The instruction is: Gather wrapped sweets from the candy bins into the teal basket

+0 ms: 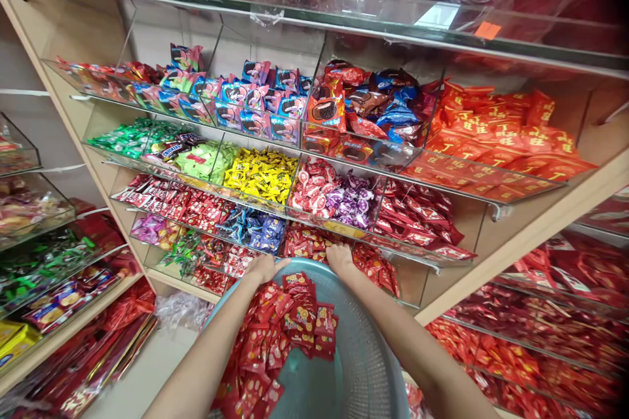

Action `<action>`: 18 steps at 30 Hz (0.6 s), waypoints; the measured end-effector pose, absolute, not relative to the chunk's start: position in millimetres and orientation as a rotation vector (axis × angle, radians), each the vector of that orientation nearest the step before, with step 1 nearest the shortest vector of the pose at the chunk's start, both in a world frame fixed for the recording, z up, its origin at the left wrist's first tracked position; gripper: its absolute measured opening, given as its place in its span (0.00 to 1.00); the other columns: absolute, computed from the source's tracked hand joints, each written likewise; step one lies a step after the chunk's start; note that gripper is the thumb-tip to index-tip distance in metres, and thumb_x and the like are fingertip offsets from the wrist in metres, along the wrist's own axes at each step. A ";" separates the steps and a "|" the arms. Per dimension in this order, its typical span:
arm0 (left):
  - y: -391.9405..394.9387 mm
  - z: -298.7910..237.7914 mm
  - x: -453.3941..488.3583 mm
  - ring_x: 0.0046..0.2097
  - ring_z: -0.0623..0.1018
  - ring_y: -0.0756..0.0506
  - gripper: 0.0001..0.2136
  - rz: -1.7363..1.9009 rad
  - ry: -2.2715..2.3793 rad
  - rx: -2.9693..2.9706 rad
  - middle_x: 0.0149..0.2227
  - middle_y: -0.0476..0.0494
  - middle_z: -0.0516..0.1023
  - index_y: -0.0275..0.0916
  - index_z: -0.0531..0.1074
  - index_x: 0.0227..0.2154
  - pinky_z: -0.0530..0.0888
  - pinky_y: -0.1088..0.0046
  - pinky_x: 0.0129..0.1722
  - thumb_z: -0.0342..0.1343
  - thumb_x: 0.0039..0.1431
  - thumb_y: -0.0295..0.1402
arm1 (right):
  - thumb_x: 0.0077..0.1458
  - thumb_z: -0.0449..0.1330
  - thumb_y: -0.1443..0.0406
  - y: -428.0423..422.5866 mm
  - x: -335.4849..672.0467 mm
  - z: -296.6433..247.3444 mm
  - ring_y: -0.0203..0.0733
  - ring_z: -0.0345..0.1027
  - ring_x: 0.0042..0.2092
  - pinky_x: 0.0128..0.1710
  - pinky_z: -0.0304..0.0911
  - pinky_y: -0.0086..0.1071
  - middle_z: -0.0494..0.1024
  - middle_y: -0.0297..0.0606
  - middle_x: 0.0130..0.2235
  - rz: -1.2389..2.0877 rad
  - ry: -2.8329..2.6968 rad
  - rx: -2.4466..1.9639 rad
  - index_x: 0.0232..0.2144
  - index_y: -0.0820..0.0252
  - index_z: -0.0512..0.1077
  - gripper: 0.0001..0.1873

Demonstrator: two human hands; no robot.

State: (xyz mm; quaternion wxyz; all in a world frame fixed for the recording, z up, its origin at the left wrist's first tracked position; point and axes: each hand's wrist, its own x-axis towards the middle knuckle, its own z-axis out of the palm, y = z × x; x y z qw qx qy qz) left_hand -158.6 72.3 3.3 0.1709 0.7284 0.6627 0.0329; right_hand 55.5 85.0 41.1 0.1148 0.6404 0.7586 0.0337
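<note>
A teal plastic basket (366,340) is tilted toward the shelves, its far rim close to the lower bins. Small red candy packets (268,327) are heaped in its left and far part, and its bottom shows bare at the near right. My left hand (263,268) is closed over the far left of the rim, fingers partly hidden. My right hand (340,256) is closed just past the far right of the rim, in front of a bin of similar red packets (376,265). What lies inside its curled fingers is hidden.
Clear-fronted shelf bins hold yellow packets (260,173), purple candies (351,200), orange-red bags (496,131) and blue-pink cookie packs (255,101). The shelf's wooden side (531,236) slopes at right. More stocked shelves (63,255) stand at left, above pale floor (147,366).
</note>
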 end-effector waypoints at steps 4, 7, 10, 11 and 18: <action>69.9 7.2 -157.7 0.40 0.73 0.36 0.37 0.097 1.902 2.046 0.38 0.33 0.74 0.37 0.71 0.33 0.67 0.62 0.38 0.28 0.42 0.61 | 0.51 0.45 0.73 83.1 61.9 44.3 0.44 0.64 0.42 0.38 0.56 0.34 0.73 0.48 0.38 0.148 2.228 1.869 0.35 0.64 0.71 0.16; 68.0 9.7 -157.2 0.40 0.73 0.36 0.37 0.096 1.904 2.046 0.38 0.32 0.74 0.36 0.71 0.33 0.67 0.63 0.38 0.29 0.42 0.62 | 0.50 0.46 0.74 76.5 66.5 51.5 0.44 0.63 0.43 0.39 0.56 0.33 0.73 0.48 0.38 0.203 2.271 1.837 0.35 0.65 0.71 0.15; 67.7 9.9 -157.4 0.40 0.73 0.36 0.38 0.104 1.900 2.050 0.38 0.32 0.74 0.35 0.71 0.33 0.67 0.63 0.38 0.29 0.42 0.62 | 0.51 0.44 0.75 67.9 70.7 60.8 0.44 0.61 0.44 0.42 0.54 0.33 0.71 0.49 0.39 0.280 2.324 1.808 0.35 0.67 0.70 0.17; 68.0 9.5 -157.5 0.40 0.73 0.36 0.37 0.102 1.894 2.053 0.38 0.32 0.74 0.36 0.71 0.33 0.67 0.63 0.38 0.28 0.42 0.61 | 0.51 0.43 0.75 64.8 72.2 63.7 0.44 0.61 0.44 0.42 0.53 0.34 0.70 0.50 0.40 0.305 2.344 1.798 0.36 0.67 0.70 0.17; 71.1 6.1 -158.6 0.40 0.73 0.37 0.35 0.079 1.878 2.067 0.38 0.32 0.74 0.36 0.71 0.33 0.67 0.64 0.37 0.30 0.44 0.60 | 0.52 0.42 0.74 37.9 81.9 78.8 0.46 0.58 0.42 0.40 0.52 0.36 0.68 0.49 0.38 0.436 2.479 1.735 0.34 0.65 0.68 0.16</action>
